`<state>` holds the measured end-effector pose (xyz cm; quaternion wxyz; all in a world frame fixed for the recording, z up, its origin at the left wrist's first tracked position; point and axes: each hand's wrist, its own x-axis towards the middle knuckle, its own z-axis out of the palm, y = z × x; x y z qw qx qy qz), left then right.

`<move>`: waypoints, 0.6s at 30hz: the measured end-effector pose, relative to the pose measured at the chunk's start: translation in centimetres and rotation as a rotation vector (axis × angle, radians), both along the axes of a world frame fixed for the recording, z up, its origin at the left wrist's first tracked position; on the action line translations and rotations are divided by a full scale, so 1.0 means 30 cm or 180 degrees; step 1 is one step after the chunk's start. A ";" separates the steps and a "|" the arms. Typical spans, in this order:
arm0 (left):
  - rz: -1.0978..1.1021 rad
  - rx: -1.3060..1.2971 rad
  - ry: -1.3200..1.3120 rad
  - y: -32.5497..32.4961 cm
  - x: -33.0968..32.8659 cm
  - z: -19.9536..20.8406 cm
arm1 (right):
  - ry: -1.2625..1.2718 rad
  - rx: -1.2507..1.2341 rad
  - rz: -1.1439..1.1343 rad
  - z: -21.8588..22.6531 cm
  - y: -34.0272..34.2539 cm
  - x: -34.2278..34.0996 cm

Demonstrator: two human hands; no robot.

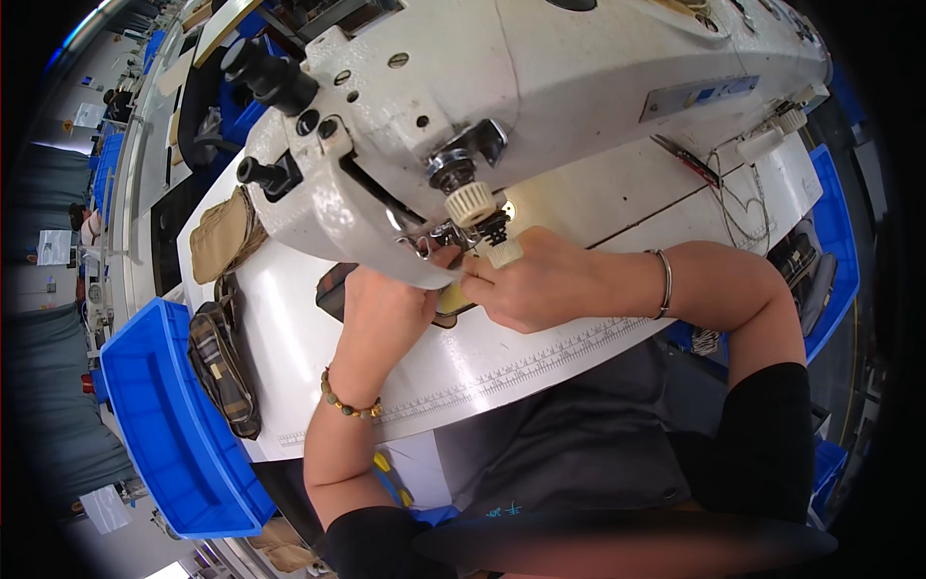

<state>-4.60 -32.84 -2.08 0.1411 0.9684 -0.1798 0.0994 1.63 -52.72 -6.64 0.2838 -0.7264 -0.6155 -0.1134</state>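
while the right hand [545, 285] bends in from the right, its fingers are curled narrowly together beside the machine's needle end, thumb and forefinger drawn close; i cannot tell whether they pinch anything, since their tips are partly hidden. the left hand [389, 304] lies palm down over a dark plaid cloth piece [332, 289], its fingers held near one another and pointing toward the metal parts [446, 234] under the machine head; their grip cannot be told either. the cloth lies between and beneath the hands, back from the front edge of the white sewing table [309, 352], with a yellowish part [451, 299] showing between the hands. a beaded bracelet [349, 400] circles the left wrist, a silver bangle [663, 284] the right. above them stands the white sewing machine [588, 96], and a printed ruler [482, 388] follows the table's front edge. along the left edge lie tan cloth pieces [220, 239] and, nearer the front left corner, a folded plaid bundle [222, 372], just beside a blue bin [178, 415]. toward the right edge are a slim red-handled tool [690, 162] and loops of pale cord [738, 230]; beyond that edge, another blue bin [835, 207] holds dark and grey cloth [818, 294]
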 end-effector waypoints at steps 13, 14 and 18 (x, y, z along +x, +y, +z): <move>0.0244 0.0344 0.0022 0.009 0.000 -0.028 | -0.0486 -0.0207 -0.0286 -0.020 0.012 0.023; 0.0257 0.0324 -0.0016 0.004 0.000 -0.027 | -0.0410 -0.0171 -0.0284 -0.011 0.008 0.024; 0.0316 0.0357 -0.0012 -0.013 -0.001 -0.007 | -0.0326 -0.0223 -0.0291 0.002 0.001 0.028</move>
